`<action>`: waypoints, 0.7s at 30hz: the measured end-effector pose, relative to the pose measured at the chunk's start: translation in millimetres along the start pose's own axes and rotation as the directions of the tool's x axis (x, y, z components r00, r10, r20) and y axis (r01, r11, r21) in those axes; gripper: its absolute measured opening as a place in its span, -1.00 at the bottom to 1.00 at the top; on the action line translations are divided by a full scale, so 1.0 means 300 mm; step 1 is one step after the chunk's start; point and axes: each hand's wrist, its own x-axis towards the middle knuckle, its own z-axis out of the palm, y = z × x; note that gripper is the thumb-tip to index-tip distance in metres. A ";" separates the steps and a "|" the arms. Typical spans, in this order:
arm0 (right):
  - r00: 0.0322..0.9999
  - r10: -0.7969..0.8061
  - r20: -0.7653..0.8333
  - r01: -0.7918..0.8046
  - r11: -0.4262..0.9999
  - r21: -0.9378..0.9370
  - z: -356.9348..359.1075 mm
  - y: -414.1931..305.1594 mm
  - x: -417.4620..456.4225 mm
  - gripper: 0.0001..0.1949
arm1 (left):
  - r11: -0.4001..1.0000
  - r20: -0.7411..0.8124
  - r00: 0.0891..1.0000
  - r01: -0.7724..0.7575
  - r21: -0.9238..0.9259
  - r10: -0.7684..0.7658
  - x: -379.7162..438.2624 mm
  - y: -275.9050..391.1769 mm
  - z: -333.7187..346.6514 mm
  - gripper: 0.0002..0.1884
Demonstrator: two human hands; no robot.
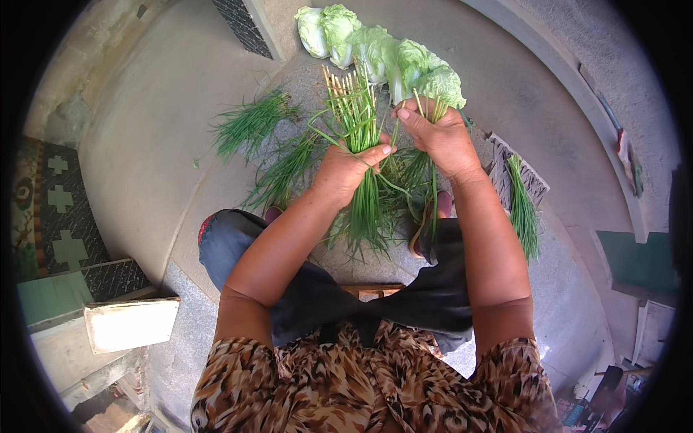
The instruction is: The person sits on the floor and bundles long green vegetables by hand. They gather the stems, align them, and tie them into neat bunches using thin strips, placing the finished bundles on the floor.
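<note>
My left hand [346, 169] grips a thick bunch of garlic chives [361, 122], with the pale cut ends pointing away from me and the green leaves hanging towards my lap. To its right, my right hand [446, 138] pinches a few more chive stems [437, 111] between thumb and fingers; their leaves trail below the hand. One loose pile of chives [257, 119] lies on the floor to the left, and another pile [289, 168] is nearer my left forearm. Beneath my hands the floor is strewn with more greens, partly hidden.
Several napa cabbages [373, 51] lie in a row beyond my hands. A chive bundle [521, 208] rests against a ridged grey mat or board [514, 162] on the right. A raised ledge [590, 103] curves along the right side. My knees are bent beneath my arms.
</note>
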 end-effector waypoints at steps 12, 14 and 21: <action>0.998 0.051 0.030 -0.036 0.926 -0.376 -0.004 0.054 0.008 -0.87 | 0.991 -0.135 0.984 -0.109 0.071 0.118 0.009 -0.016 -0.021 -0.90; 0.996 0.086 0.030 -0.066 0.912 -0.405 -0.003 0.042 0.009 -0.85 | 0.991 -0.135 0.983 -0.114 0.068 0.123 0.010 -0.021 -0.028 -0.91; 0.993 0.081 0.084 -0.043 0.924 -0.381 -0.027 0.040 0.007 -0.85 | 0.987 -0.120 0.985 -0.113 0.118 0.128 0.005 -0.001 -0.028 -0.90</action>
